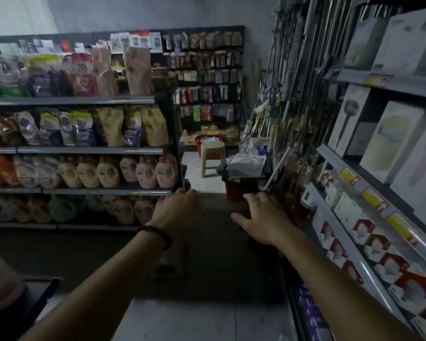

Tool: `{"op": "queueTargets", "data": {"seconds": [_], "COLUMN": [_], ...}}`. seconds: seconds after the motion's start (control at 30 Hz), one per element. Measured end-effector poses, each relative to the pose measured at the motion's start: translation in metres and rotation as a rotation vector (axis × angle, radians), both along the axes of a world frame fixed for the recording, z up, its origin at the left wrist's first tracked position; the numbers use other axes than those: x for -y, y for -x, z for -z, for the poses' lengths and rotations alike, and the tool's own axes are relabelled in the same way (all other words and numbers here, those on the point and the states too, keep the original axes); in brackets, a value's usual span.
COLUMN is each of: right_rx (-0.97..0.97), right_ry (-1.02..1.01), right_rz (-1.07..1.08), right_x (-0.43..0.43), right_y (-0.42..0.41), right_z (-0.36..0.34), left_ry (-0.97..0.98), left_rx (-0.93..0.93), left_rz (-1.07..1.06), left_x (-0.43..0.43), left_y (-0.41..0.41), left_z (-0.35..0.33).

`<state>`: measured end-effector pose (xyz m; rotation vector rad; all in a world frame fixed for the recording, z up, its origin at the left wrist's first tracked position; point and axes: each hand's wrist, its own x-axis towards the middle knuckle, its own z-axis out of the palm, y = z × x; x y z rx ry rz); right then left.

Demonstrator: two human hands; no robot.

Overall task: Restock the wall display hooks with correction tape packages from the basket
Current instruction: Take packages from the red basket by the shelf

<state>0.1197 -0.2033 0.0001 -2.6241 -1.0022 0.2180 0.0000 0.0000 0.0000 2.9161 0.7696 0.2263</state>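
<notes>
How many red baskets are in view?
2. The near basket stands in the aisle, packages piled on it; the far basket is behind the stool. Others may be hidden.

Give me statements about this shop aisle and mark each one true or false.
1. The left hand wears a dark bracelet at its wrist. True.
2. The right hand holds a correction tape package. False: it holds no package; its fingers are spread.
3. A pale stool stands at the aisle's far end. True.
4. The wall display hooks are bare. False: packages hang on them.
5. The nearer red basket sits on the left shelves. False: it stands ahead of the right hand.
</notes>
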Motion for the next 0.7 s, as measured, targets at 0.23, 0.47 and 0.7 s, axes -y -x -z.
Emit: {"op": "queueTargets", "data": {"seconds": [0.23, 0.47, 0.7], "right_rx": [0.028, 0.134, 0.215], "right_ry": [0.020, -0.021, -0.025], "right_rz": [0.023, 0.038, 0.002], "right_x": [-0.090, -0.159, -0.228], "right_y": [-0.067, -0.139, -0.238], "right_z": [-0.032, -0.094, -0.118], "left_ry": [0.008, -0.065, -0.094], "left_rx": [0.034, 0.107, 0.102], "left_rz": [0.067, 0.141, 0.129], "left_x": [-0.092, -0.161, -0.234], "left_y": [-0.066, -0.147, -0.230], "left_z": [-0.021, -0.093, -0.116]}}
